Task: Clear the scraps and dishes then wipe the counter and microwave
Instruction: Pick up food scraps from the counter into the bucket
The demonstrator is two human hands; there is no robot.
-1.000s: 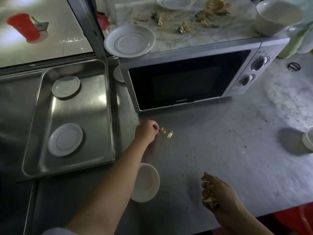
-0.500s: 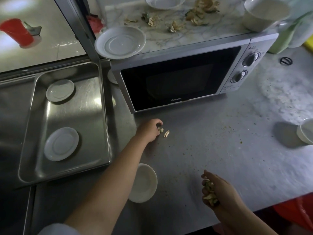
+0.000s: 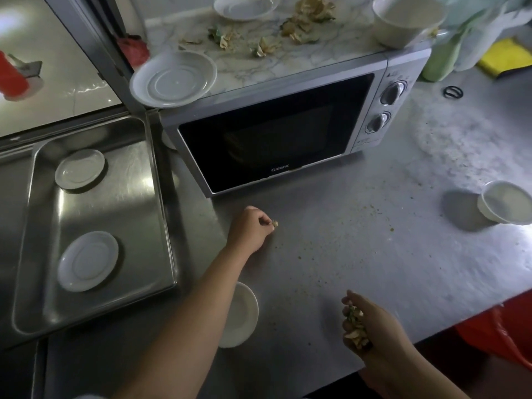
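Note:
My left hand (image 3: 250,229) rests on the grey counter (image 3: 359,254) in front of the microwave (image 3: 276,131) and pinches a small scrap (image 3: 275,224) at its fingertips. Near the counter's front edge, my right hand (image 3: 371,323) cups a bunch of yellow-green scraps (image 3: 354,329). More scraps (image 3: 299,24) lie scattered on the microwave's marbled top, along with two white plates (image 3: 172,79) (image 3: 244,5) and a white bowl (image 3: 406,20). Fine crumbs (image 3: 339,237) dot the counter.
A steel tray (image 3: 138,226) at the left holds two white saucers (image 3: 80,168) (image 3: 87,260). A white dish (image 3: 240,315) sits partly under my left forearm. A white bowl (image 3: 506,201) stands at the right edge. A yellow cloth (image 3: 503,54) and a red bag (image 3: 495,329) are at the right.
My left hand has closed its fingers on the two scraps that lay beside it; none lies loose there now. My right hand has kept its handful.

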